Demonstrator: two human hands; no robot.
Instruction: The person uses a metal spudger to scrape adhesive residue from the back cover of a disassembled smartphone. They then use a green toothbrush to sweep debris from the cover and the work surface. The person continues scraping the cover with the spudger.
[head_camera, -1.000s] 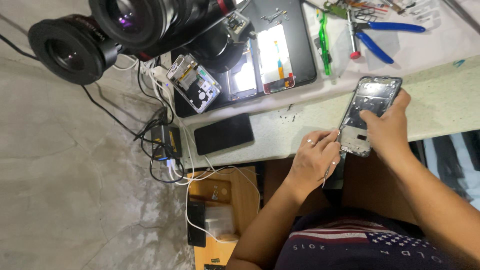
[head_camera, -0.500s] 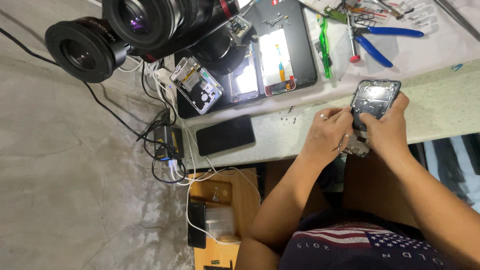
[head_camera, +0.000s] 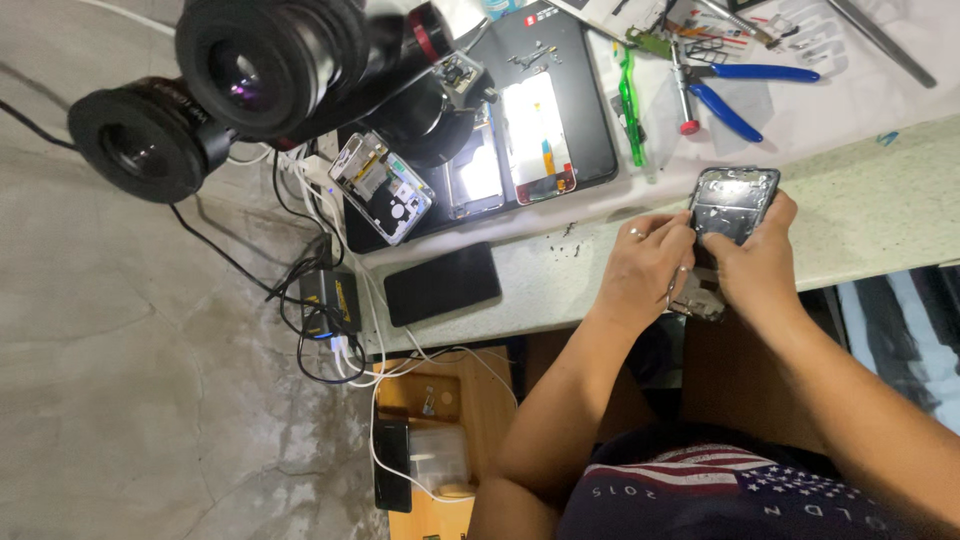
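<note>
At the bench edge, your right hand (head_camera: 755, 265) grips an opened phone frame (head_camera: 733, 205), thumb across its lower part. Your left hand (head_camera: 645, 270) pinches a thin tool against it. Blue-handled pliers (head_camera: 745, 95) lie beyond; a black phone (head_camera: 442, 283) rests well left.

You are looking down past two black microscope eyepieces (head_camera: 215, 90) hanging over a black work mat (head_camera: 590, 130). Two opened phone bodies (head_camera: 540, 135) are lying on that mat, and a third opened phone (head_camera: 382, 187) is resting at its edge. Blue-handled pliers (head_camera: 745, 90) and green tweezers (head_camera: 629, 105) are lying above. A dark phone (head_camera: 442, 284) is sitting near tangled cables (head_camera: 320, 300).
</note>
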